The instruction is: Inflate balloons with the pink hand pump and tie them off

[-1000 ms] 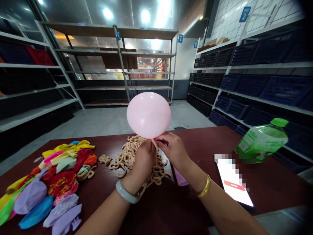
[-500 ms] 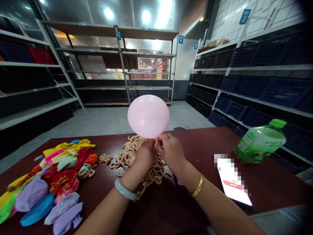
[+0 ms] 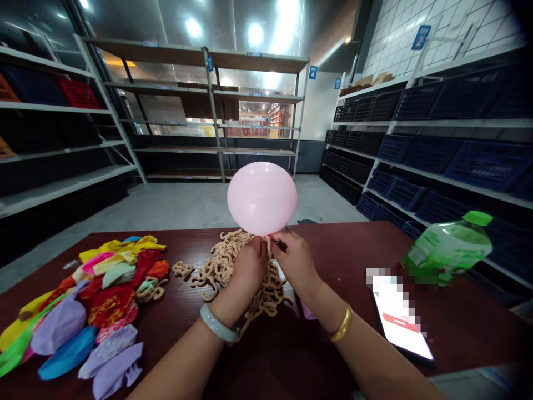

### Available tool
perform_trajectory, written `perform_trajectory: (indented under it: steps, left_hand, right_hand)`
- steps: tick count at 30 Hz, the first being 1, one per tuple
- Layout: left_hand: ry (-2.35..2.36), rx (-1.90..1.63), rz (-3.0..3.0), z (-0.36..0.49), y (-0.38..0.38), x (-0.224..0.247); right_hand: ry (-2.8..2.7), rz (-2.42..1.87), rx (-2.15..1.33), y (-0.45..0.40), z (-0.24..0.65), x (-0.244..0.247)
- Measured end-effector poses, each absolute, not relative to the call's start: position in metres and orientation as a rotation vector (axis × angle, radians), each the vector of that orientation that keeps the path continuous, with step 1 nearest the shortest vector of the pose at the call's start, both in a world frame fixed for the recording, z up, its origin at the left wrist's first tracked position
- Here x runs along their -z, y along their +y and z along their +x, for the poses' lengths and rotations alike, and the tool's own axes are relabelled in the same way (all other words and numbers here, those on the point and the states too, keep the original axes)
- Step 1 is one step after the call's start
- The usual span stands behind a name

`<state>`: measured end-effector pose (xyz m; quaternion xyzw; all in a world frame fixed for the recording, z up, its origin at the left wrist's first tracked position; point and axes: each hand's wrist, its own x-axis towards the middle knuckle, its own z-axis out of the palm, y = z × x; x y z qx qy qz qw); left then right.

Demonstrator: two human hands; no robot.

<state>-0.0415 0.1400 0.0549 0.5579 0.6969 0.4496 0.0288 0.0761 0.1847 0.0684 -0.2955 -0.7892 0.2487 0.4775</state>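
An inflated pink balloon (image 3: 262, 198) stands upright over the table, its neck pointing down. My left hand (image 3: 250, 264) is closed around that neck, which its fingers mostly hide. Close against it, my right hand (image 3: 297, 258) pinches a tan cord-like piece (image 3: 268, 247) beside the neck, thumb and forefinger bent together. Beneath both hands spreads a pile of curled tan cord-like pieces (image 3: 227, 255); their material I cannot make out.
Limp balloons in many colours (image 3: 112, 303) lie at the left. A lit phone (image 3: 402, 316) and a green-capped bottle (image 3: 452, 247) are at the right of the dark red table (image 3: 345, 244). Shelves (image 3: 258, 100) with crates (image 3: 491, 166) stand beyond.
The view has shifted slightly, so everything sits a little further right. My right fingers have moved slightly away from the balloon's base, while my left hand keeps its hold.
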Motion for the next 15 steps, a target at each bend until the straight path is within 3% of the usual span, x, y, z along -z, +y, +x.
perform_trajectory:
  steps: [8, 15]
  left_hand:
    - [2.149, -1.337, 1.751, -0.042, 0.139, -0.056]
    - [2.167, -1.34, 1.851, -0.041, 0.136, -0.057]
  right_hand:
    - [-1.614, -0.63, -1.486, 0.193, 0.074, -0.066]
    - [-1.566, -0.616, -1.533, 0.196, 0.073, -0.066]
